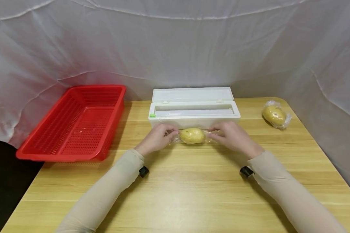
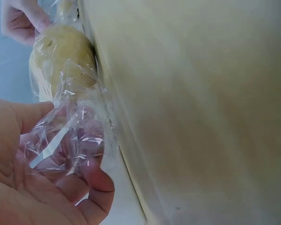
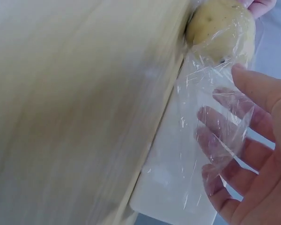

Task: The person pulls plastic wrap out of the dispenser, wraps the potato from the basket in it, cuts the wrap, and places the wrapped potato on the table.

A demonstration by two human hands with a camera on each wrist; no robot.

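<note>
A yellow potato (image 1: pixel 192 135) lies wrapped in clear cling film, just in front of the white film dispenser (image 1: pixel 194 113), with loose film ends sticking out on both sides. My left hand (image 1: pixel 161 137) is at the left end; in the left wrist view its fingers curl round the bunched cling film (image 2: pixel 68 140). At the other end is my right hand (image 1: pixel 231 136). The right wrist view has its fingers spread loosely behind the flat cling film (image 3: pixel 187 126), thumb in front near the potato (image 3: pixel 221 30) and apart from the fingers.
To the left stands a red plastic basket (image 1: pixel 112 129) with slotted walls. Another film-wrapped potato (image 1: pixel 274 115) sits at the back right of the wooden table (image 1: pixel 175 194). The dispenser's lid (image 1: pixel 192 94) is raised, and a pale curtain (image 1: pixel 175 48) hangs behind.
</note>
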